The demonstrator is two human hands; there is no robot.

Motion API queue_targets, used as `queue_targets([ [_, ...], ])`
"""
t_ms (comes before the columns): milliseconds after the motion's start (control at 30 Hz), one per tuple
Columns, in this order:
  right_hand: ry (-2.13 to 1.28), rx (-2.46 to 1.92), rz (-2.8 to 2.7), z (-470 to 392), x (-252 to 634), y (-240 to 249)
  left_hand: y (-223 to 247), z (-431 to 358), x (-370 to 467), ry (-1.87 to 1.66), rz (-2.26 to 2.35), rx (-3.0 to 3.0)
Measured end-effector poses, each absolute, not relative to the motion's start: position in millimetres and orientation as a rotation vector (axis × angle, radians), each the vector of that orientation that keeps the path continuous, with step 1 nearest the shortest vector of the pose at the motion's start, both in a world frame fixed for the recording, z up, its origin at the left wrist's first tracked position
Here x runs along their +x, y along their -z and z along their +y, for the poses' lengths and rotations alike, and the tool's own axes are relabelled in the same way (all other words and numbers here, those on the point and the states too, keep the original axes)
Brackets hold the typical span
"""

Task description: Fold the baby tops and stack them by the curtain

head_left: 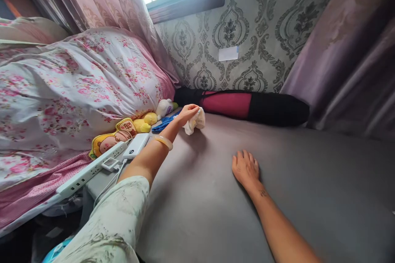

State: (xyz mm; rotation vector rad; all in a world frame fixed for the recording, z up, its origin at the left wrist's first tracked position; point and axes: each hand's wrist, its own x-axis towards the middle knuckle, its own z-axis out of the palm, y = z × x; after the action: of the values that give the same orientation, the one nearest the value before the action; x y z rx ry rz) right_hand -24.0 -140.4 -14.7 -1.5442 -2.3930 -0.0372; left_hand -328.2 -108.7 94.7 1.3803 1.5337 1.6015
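My left hand [188, 114] pinches a crumpled white cloth [197, 122], which hangs just above the grey sheet [210, 197]. A pale bangle circles that wrist. Beside the hand, partly behind it, lies a folded blue cloth [165, 124]. Resting palm down on the sheet, my right hand [246, 167] has its fingers spread a little and holds nothing.
A long black and pink bag [277, 109] lies along the wall. On the left are a floral quilt [77, 78], plush toys [143, 123], a white power strip [92, 168], a white power bank [138, 145] and cables.
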Motion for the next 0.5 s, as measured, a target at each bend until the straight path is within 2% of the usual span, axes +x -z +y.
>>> queue_targets([
  [167,-0.179,-1.476,-2.350,-137,-20,9,-116,-116,-279,-1.444,1.353,1.456],
  [333,-0.519,-1.113,-2.040,-135,-27,-6,-138,-131,-233,-1.295,1.246,1.605],
  [500,-0.569,-0.996,-1.817,-141,-27,-34,-160,-146,-200,-1.156,1.117,1.757],
])
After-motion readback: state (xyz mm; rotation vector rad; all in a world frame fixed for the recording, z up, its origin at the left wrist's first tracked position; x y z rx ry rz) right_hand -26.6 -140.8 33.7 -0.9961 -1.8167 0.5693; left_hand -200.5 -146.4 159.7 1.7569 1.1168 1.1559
